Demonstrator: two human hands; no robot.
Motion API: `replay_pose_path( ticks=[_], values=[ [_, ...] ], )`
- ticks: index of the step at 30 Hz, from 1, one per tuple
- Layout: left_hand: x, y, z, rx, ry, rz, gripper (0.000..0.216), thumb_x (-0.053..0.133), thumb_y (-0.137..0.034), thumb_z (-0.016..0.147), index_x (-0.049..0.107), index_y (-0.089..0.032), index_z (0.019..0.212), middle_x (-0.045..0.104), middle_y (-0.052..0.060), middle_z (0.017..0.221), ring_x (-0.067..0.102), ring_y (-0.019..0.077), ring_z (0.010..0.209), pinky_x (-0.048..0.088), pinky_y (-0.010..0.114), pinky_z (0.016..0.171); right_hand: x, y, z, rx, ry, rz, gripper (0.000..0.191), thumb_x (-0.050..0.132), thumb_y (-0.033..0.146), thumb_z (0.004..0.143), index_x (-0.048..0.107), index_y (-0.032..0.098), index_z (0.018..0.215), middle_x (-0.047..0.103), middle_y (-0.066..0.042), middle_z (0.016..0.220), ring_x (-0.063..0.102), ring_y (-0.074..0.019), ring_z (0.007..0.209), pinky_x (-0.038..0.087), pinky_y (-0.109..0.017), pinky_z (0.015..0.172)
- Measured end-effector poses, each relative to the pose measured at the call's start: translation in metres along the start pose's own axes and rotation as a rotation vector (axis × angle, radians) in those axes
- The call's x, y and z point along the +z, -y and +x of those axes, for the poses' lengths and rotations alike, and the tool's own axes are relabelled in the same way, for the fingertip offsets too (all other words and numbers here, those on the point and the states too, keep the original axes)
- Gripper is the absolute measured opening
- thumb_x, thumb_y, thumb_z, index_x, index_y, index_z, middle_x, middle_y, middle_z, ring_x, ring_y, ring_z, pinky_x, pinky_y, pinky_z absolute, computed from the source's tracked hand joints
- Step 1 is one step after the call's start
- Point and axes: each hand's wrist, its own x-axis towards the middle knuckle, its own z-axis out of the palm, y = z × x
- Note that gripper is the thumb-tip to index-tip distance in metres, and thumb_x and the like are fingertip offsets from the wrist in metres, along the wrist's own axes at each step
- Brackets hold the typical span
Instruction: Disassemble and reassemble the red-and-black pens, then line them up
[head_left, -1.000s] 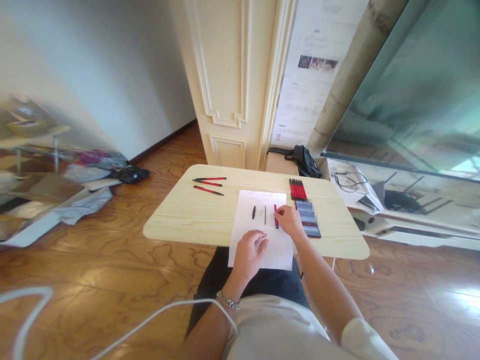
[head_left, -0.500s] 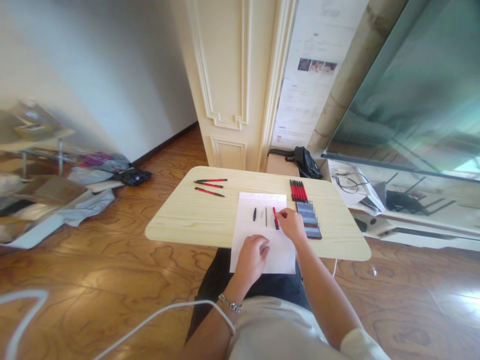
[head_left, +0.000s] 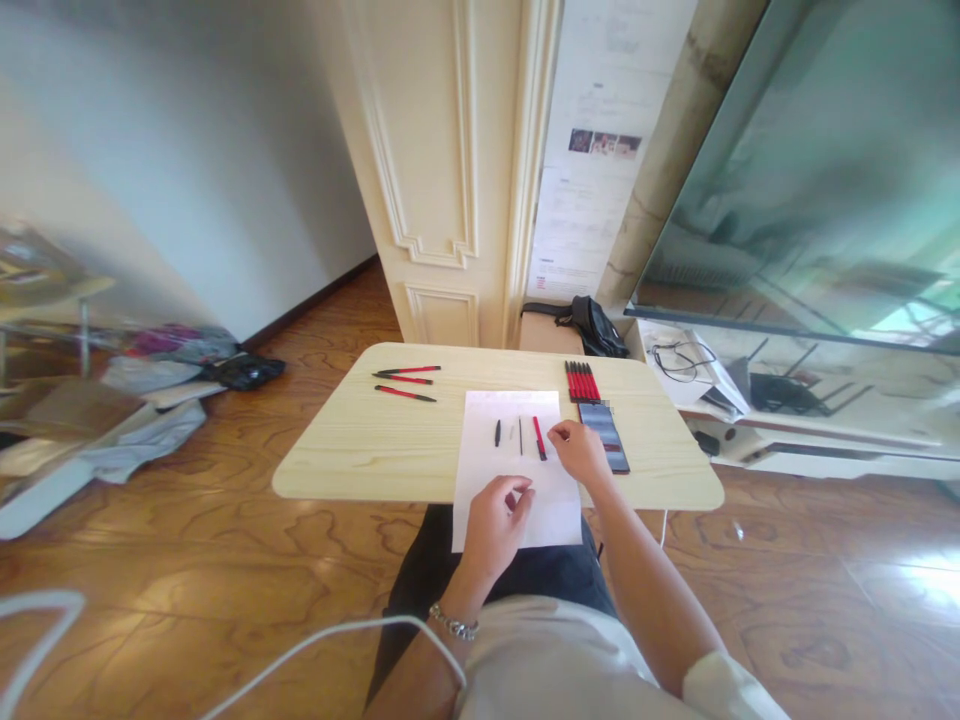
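Lying on white paper [head_left: 517, 470], red pen barrel [head_left: 539, 438] just beside right hand [head_left: 576, 450], fingers loosely curled, touching nothing clearly. Resting nearer, left hand [head_left: 495, 520], fingers pinched together, contents unclear. Sitting beyond the right hand, phone [head_left: 604, 448] and pen row [head_left: 581, 381].

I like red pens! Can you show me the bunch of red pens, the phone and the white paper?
bunch of red pens [head_left: 581, 382], head view, middle of the row.
phone [head_left: 604, 432], head view, dark screen.
white paper [head_left: 495, 470], head view, bare left part.
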Motion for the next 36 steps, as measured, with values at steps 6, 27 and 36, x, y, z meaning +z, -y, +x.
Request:
replay_pose_path(
  ticks=[6,27,36],
  values=[
    [-0.002,0.003,-0.001,-0.027,0.010,0.014,0.020,0.058,-0.036,0.082,0.069,-0.024,0.095,0.068,0.002,0.082,0.053,0.0129,0.055,0.045,0.026,0.059,0.012,0.012,0.037,-0.004,0.088,-0.194,0.028,0.053,0.039,0.084,0.072,0.018,0.086,0.072,-0.013,0.088,0.065,-0.0226,0.086,0.040,-0.027,0.070],
    [-0.005,0.006,0.006,-0.026,-0.071,-0.024,0.027,0.055,-0.038,0.086,0.067,-0.019,0.101,0.070,0.006,0.090,0.064,0.0156,0.073,0.050,0.026,0.064,-0.009,0.032,0.022,-0.080,0.001,-0.049,0.031,0.047,0.042,0.087,0.068,0.020,0.083,0.071,-0.007,0.081,0.064,-0.0195,0.080,0.041,-0.026,0.068],
    [0.006,0.000,0.006,0.044,-0.083,-0.147,0.034,0.056,-0.034,0.087,0.059,-0.020,0.118,0.067,0.009,0.111,0.064,0.0203,0.101,0.050,0.035,0.091,0.000,0.053,-0.066,-0.237,-0.033,0.479,0.020,0.052,0.035,0.087,0.066,0.021,0.091,0.069,-0.003,0.084,0.063,-0.0144,0.073,0.046,-0.024,0.066]
  ],
)
